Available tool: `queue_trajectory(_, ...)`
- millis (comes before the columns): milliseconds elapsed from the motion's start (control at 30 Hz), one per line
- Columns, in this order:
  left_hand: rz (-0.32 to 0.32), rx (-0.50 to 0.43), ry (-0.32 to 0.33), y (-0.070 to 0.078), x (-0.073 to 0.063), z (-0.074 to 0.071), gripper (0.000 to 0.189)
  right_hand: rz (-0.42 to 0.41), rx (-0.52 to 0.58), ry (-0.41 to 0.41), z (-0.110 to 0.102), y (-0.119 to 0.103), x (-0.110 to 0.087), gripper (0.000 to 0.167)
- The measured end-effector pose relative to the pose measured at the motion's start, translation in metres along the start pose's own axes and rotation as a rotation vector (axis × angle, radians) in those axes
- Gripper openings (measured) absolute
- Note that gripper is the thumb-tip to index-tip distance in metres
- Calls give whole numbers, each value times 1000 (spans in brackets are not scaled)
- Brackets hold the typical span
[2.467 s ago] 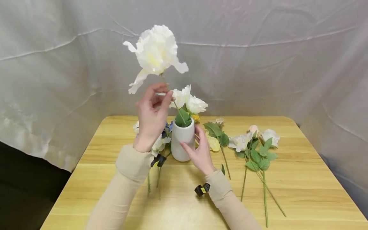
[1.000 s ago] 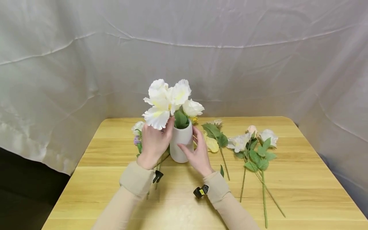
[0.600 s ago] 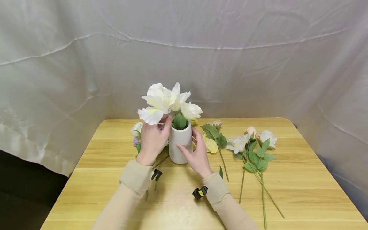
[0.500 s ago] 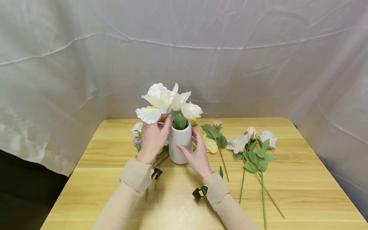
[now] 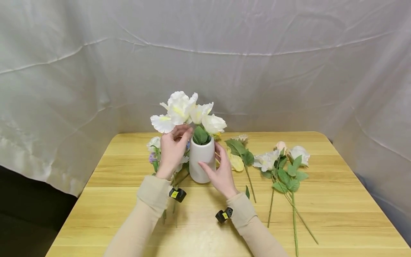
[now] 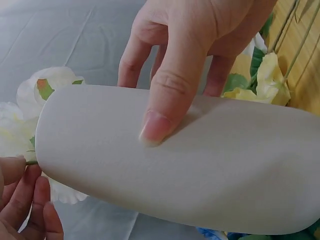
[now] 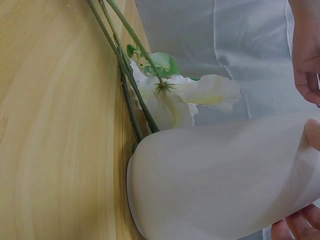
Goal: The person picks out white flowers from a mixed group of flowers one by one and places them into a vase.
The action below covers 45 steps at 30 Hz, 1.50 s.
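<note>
A white vase (image 5: 201,167) stands upright on the table, and my right hand (image 5: 223,176) grips its right side, thumb across the front. In the left wrist view that thumb lies flat on the vase wall (image 6: 95,135). At the rim's left, my left hand (image 5: 173,151) pinches the thin stem of a white iris (image 5: 178,109) with a yellow-tinged centre. The stem's lower end is hidden. A second white flower (image 5: 199,112), a white rose-like bloom (image 5: 214,124) and green leaves (image 5: 200,135) rise from the mouth. The right wrist view shows the vase base (image 7: 165,190) resting on the wood.
Flowers with blue, purple (image 5: 152,157) and white heads (image 5: 155,143) lie left of the vase, partly behind my left hand. On the right are a yellow flower (image 5: 237,162), a leafy stem (image 5: 250,182), white blooms (image 5: 267,160) and a pale rose (image 5: 299,155). Grey cloth (image 5: 244,85) hangs behind the table.
From high above the vase, the iris has come down to its rim in my left hand. Over the last half second its bloom has tilted slightly up and left. My right hand keeps its hold.
</note>
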<state>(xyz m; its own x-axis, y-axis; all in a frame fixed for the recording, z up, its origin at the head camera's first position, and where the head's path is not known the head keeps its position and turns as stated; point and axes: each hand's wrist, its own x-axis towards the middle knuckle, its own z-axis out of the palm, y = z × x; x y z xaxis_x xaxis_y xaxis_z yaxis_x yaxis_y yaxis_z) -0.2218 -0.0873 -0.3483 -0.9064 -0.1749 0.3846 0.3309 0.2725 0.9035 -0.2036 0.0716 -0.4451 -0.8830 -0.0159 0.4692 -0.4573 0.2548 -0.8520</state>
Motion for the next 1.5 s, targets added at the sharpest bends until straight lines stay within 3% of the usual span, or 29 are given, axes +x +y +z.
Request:
queue_trajectory(400,16,159,-105,-4,1,-2,24,4,-10,-20,-1,0,0,79)
queue_trajectory(500,28,151,-101,-6,0,-1,26,0,-14,-16,-1,0,0,79)
queue_trajectory(633,19,73,-35,-10,-3,1,25,-5,-15,-10,0,1,-1,80)
queue_trajectory(867,-50,-216,100,-7,-6,8,27,0,-12,-8,-1,2,-1,80)
queue_trajectory(933,-53,-243,119,-7,-6,9,27,-2,-11,-7,-1,2,0,80)
queue_trajectory(1033,-52,-193,126,-5,-5,8,24,-6,-7,-6,-1,2,0,80)
queue_trajectory(1233,-52,55,53,2,-7,0,28,-9,6,-4,-1,1,-1,80)
queue_trajectory(1367,-27,108,-25,3,-7,-3,24,-13,7,-6,-1,2,0,79)
queue_trajectory(1500,-20,156,-51,0,-5,-3,16,-4,5,-11,-1,2,0,79)
